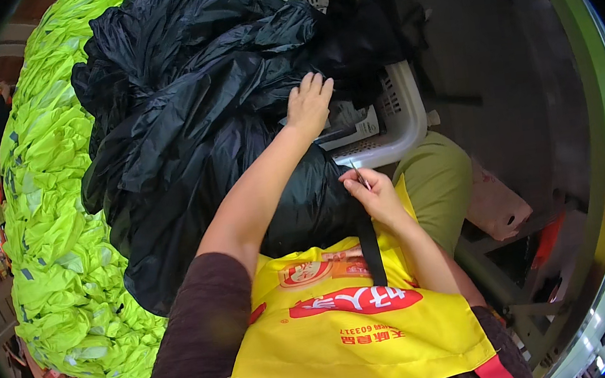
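A large heap of thin, shiny black fabric (188,105) lies crumpled across my lap and over the basket. My left hand (310,104) rests on its right side, fingers stretched out over the folds. Lower and to the right, my right hand (374,194) is closed round a small pointed metal tool (357,174), its dark tip sticking up past the fingers; its full shape is hidden in the hand. The hand is by the fabric's edge, and a flat black strap (372,252) hangs down beside it onto my yellow apron (365,346).
A white plastic basket (407,95) stands beyond my knee, holding black fabric and a light-coloured packet (355,129). Bright yellow-green garments (54,239) pile high along the left. At right are a worn paper-like bag (497,204) and a curved green-and-white edge (596,81).
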The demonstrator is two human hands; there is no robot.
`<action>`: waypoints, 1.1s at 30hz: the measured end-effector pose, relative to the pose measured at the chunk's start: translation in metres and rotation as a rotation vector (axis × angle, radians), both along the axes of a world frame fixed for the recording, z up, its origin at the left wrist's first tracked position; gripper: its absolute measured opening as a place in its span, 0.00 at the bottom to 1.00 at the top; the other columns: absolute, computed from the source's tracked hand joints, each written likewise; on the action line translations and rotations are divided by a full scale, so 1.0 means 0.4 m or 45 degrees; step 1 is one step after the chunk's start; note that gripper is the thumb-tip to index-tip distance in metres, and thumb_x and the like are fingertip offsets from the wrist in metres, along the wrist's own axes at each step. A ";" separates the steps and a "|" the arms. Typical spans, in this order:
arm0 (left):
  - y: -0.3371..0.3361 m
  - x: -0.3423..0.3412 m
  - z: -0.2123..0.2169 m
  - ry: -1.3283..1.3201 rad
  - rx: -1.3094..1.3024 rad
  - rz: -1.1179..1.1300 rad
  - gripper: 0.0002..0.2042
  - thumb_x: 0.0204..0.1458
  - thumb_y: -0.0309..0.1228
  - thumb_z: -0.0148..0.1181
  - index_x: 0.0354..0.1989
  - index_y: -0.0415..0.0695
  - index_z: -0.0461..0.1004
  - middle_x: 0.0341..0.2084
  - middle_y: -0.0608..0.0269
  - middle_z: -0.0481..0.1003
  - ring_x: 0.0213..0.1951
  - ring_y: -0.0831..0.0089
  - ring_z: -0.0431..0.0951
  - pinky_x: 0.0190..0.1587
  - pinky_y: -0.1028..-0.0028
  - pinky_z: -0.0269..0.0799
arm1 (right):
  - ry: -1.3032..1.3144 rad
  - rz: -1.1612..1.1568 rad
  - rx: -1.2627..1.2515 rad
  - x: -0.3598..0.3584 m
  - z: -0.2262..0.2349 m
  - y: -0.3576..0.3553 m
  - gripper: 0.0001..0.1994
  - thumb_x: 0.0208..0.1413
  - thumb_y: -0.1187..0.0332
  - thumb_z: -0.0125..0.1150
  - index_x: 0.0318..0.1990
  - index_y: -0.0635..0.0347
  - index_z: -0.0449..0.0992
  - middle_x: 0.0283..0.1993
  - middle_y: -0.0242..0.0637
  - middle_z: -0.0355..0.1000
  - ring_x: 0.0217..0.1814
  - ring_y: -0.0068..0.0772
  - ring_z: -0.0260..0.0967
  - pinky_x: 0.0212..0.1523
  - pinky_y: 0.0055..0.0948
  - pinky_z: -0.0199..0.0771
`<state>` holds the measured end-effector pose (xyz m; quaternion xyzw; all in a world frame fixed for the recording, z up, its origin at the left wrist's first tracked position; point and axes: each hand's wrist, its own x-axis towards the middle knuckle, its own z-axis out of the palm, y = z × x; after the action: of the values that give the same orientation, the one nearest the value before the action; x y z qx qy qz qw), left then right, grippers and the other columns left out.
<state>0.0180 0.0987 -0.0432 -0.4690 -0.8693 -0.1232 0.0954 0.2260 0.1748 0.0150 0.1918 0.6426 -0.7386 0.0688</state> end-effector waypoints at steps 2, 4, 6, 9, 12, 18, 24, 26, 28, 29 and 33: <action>0.014 -0.028 -0.064 0.146 -0.245 -0.041 0.21 0.42 0.28 0.57 0.49 0.44 0.67 0.37 0.61 0.72 0.42 0.65 0.71 0.47 0.64 0.61 | 0.044 -0.004 0.049 0.003 -0.011 -0.006 0.08 0.54 0.70 0.55 0.38 0.64 0.74 0.30 0.23 0.68 0.32 0.12 0.59 0.34 0.16 0.62; 0.015 -0.026 -0.093 0.063 -0.630 -0.063 0.19 0.44 0.28 0.55 0.48 0.47 0.67 0.34 0.63 0.74 0.40 0.68 0.72 0.45 0.64 0.60 | 0.025 -0.006 0.060 -0.003 -0.005 0.000 0.08 0.54 0.70 0.55 0.37 0.64 0.74 0.30 0.23 0.68 0.32 0.13 0.60 0.34 0.16 0.62; 0.001 -0.001 -0.094 -0.097 -0.794 -0.184 0.07 0.45 0.29 0.53 0.34 0.51 0.73 0.27 0.65 0.75 0.33 0.69 0.74 0.39 0.67 0.59 | 0.000 -0.073 -0.011 -0.004 -0.008 0.003 0.08 0.55 0.69 0.54 0.37 0.63 0.74 0.29 0.22 0.67 0.31 0.13 0.59 0.34 0.15 0.61; -0.048 0.042 -0.048 -0.403 -0.685 -0.236 0.05 0.45 0.32 0.54 0.26 0.47 0.74 0.27 0.60 0.75 0.35 0.65 0.73 0.40 0.68 0.62 | -0.187 -0.380 -0.489 -0.020 -0.009 0.033 0.09 0.57 0.63 0.52 0.38 0.58 0.74 0.24 0.20 0.62 0.20 0.10 0.52 0.19 0.13 0.52; -0.138 0.028 0.068 -0.815 -0.017 0.028 0.09 0.48 0.34 0.52 0.31 0.42 0.74 0.31 0.58 0.74 0.37 0.63 0.72 0.41 0.69 0.64 | -0.258 -0.797 -0.534 -0.036 -0.048 0.047 0.09 0.58 0.63 0.50 0.42 0.56 0.69 0.28 0.25 0.67 0.18 0.11 0.49 0.13 0.11 0.46; -0.503 0.006 0.184 -1.588 0.412 0.521 0.16 0.52 0.36 0.52 0.42 0.35 0.69 0.38 0.59 0.68 0.44 0.66 0.67 0.48 0.71 0.62 | -0.324 -1.048 -0.975 -0.077 -0.082 0.087 0.27 0.50 0.49 0.58 0.52 0.52 0.61 0.42 0.40 0.69 0.15 0.12 0.47 0.12 0.09 0.45; -0.487 0.165 0.292 -1.033 -0.057 0.423 0.17 0.39 0.21 0.55 0.42 0.37 0.70 0.58 0.46 0.57 0.60 0.51 0.54 0.61 0.67 0.51 | -0.044 -0.455 -1.280 -0.205 -0.060 0.029 0.32 0.50 0.45 0.56 0.57 0.53 0.57 0.48 0.43 0.68 0.14 0.11 0.45 0.10 0.11 0.44; -0.453 0.201 0.315 -0.743 -0.020 -0.218 0.09 0.36 0.17 0.51 0.26 0.40 0.73 0.57 0.47 0.58 0.59 0.50 0.56 0.60 0.63 0.51 | 0.121 -0.243 -1.224 -0.220 -0.008 -0.035 0.30 0.53 0.44 0.51 0.56 0.56 0.61 0.48 0.39 0.69 0.18 0.13 0.55 0.14 0.15 0.54; -0.454 0.267 0.337 -0.921 -0.144 -0.309 0.12 0.38 0.19 0.51 0.33 0.43 0.73 0.54 0.49 0.62 0.58 0.54 0.58 0.60 0.63 0.51 | 0.112 -0.281 -0.905 -0.193 0.093 -0.078 0.23 0.57 0.49 0.47 0.48 0.60 0.70 0.41 0.35 0.72 0.27 0.18 0.63 0.27 0.19 0.64; -0.459 0.307 0.348 -1.031 -0.227 -0.274 0.13 0.39 0.20 0.51 0.35 0.43 0.73 0.53 0.49 0.64 0.59 0.56 0.59 0.60 0.63 0.51 | 0.192 -0.275 -0.788 -0.178 0.077 -0.084 0.22 0.58 0.51 0.47 0.45 0.61 0.72 0.38 0.33 0.72 0.29 0.19 0.64 0.31 0.20 0.65; -0.447 0.434 0.428 -1.202 0.039 0.086 0.18 0.41 0.34 0.60 0.43 0.44 0.71 0.48 0.53 0.68 0.53 0.58 0.65 0.58 0.63 0.54 | 0.000 -0.436 -1.073 -0.095 0.067 -0.090 0.17 0.57 0.54 0.50 0.34 0.60 0.74 0.23 0.26 0.65 0.25 0.21 0.63 0.28 0.17 0.64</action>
<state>0.1917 -0.0803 0.1278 -0.3317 -0.8305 -0.3326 -0.2994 0.1881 0.1390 0.0417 0.2506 0.2451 -0.9364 0.0176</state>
